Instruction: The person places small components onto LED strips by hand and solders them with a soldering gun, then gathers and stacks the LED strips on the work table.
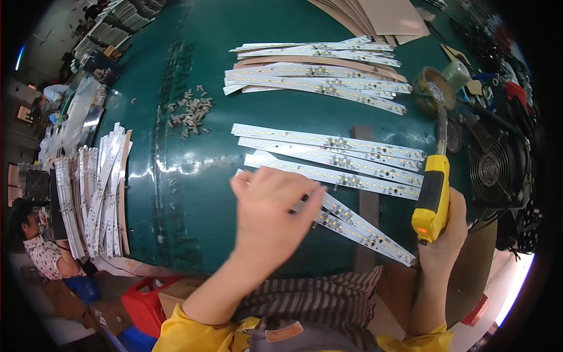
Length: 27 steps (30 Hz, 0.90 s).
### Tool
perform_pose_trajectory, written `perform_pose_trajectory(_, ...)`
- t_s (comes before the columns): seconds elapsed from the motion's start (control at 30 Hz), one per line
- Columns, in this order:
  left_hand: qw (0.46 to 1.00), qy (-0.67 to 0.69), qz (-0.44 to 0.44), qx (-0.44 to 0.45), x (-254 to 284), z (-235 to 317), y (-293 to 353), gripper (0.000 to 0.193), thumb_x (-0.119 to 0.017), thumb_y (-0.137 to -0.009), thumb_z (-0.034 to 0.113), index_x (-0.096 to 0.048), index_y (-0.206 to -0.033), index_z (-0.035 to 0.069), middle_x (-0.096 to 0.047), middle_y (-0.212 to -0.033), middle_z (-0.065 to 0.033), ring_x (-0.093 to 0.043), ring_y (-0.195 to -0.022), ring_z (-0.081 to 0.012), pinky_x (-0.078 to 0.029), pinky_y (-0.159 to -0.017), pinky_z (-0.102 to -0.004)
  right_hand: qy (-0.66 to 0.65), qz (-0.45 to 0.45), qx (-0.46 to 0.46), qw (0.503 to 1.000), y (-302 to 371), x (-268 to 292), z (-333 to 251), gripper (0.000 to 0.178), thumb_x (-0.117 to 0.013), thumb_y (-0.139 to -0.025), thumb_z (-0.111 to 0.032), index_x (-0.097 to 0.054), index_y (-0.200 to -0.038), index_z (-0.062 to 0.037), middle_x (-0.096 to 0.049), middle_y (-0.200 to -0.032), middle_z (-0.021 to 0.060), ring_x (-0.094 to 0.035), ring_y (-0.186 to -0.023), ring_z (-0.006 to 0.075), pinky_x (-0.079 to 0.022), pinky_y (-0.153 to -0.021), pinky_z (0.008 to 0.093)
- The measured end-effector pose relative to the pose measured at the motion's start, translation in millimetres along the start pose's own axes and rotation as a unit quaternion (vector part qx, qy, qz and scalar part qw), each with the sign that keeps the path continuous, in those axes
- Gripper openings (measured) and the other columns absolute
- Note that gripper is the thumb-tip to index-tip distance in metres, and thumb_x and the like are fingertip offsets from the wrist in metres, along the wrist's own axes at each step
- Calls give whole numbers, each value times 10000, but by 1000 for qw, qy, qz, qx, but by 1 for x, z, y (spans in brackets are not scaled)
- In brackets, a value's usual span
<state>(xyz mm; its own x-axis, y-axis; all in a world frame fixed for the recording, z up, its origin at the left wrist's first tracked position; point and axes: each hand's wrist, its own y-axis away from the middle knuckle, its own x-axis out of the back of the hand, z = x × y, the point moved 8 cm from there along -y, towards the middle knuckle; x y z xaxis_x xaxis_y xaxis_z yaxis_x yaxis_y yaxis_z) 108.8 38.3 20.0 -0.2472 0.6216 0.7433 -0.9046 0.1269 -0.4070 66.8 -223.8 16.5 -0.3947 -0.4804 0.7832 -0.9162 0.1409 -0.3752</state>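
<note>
Two forearms (220,293) enter from the lower edge. The left one slants rightward to frame centre, where the left grip (275,211), blurred, is bent knuckles-up over white strips (375,234), fingers curled, thumb stretched toward the right; whether it is clenched on one cannot be told. Those strips fan across the green desk (205,223) from centre to lower right. At lower right the other forearm stands nearly upright, the right grip (451,232) wrapped around a yellow tool (441,170), whose tip points up toward a tin (421,88). Small metal parts (190,111) lie heaped at upper left.
</note>
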Motion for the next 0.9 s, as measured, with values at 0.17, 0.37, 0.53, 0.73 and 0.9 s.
perform_pose_trajectory(0.17,992,-111,58,32,60,-87,-31,148,-752,-757,61,-746,-905,48,-719,-878,-87,-664,-828,-222,-491,-801,-335,-10,-2,-12,1000,4,-1,2,568,-816,-661,-25,-554,-1164,-12,-600,-1011,103,-611,-876,223,-490,-786,289)
perform_pose_trajectory(0.37,983,-183,-2,-3,69,-141,-48,193,-770,-743,78,-751,-934,60,-701,-884,-85,-649,-864,-248,-485,-789,-342,-96,-28,-61,993,10,7,-5,409,-709,-774,39,-553,-1147,-28,-610,-879,48,-590,-780,134,-468,-737,256)
perform_pose_trajectory(0.53,976,-209,-32,-44,60,-134,-51,125,-750,-775,109,-736,-896,80,-686,-870,-28,-612,-864,-221,-393,-844,-351,-185,-73,-103,975,27,8,-1,426,-822,-750,-101,-543,-1060,-12,-627,-844,42,-611,-737,117,-487,-686,256)
perform_pose_trajectory(0.73,970,-224,-26,-85,55,-114,-48,94,-733,-800,101,-698,-884,75,-668,-835,-21,-599,-839,-212,-369,-871,-354,-191,-67,-118,972,49,11,-6,502,-871,-731,-202,-552,-1069,-12,-653,-837,42,-636,-716,130,-504,-677,253)
perform_pose_trajectory(0.9,1000,-17,11,-18,34,-69,-39,122,-723,-815,98,-722,-937,99,-671,-828,-8,-612,-830,-194,-384,-824,-352,-173,-51,-90,979,60,10,-7,510,-870,-734,-228,-549,-1066,-12,-664,-819,45,-664,-699,144,-521,-661,248)
